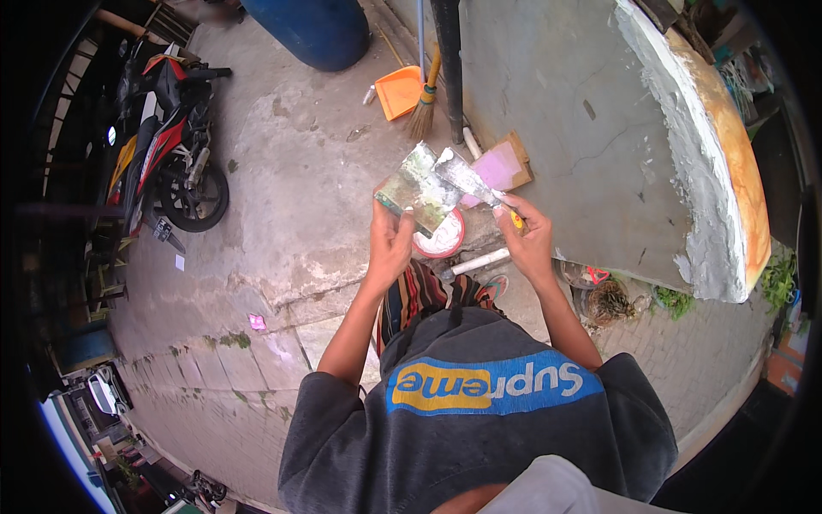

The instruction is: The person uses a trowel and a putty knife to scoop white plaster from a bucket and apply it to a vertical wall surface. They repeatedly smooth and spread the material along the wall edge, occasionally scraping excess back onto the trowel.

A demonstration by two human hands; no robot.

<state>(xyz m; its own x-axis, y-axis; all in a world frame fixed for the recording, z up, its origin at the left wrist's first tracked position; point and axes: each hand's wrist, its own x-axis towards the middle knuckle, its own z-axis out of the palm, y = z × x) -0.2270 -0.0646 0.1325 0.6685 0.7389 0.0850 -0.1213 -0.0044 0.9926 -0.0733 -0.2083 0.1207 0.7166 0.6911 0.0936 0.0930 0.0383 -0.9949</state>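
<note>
My left hand (390, 244) is closed around the near edge of a flat, greenish, worn board (401, 190) smeared with white paste. In my right hand (529, 244) is a putty knife (467, 178) with a yellow handle and white paste on its metal blade. The blade's tip meets or overlaps the board's right side; whether they touch I cannot tell. Below both tools stands a round pinkish-red tub (460, 230) with white paste in it, partly hidden by the board.
To the right, a grey wall (565, 94) ends in a curved edge coated with white paste (685, 128). Ahead are a broom (422, 118), an orange dustpan (399, 92), a dark post (448, 68), cardboard (518, 163) and a blue barrel (317, 30). A white pipe (481, 260) lies near my feet; a motorcycle (171, 158) stands left.
</note>
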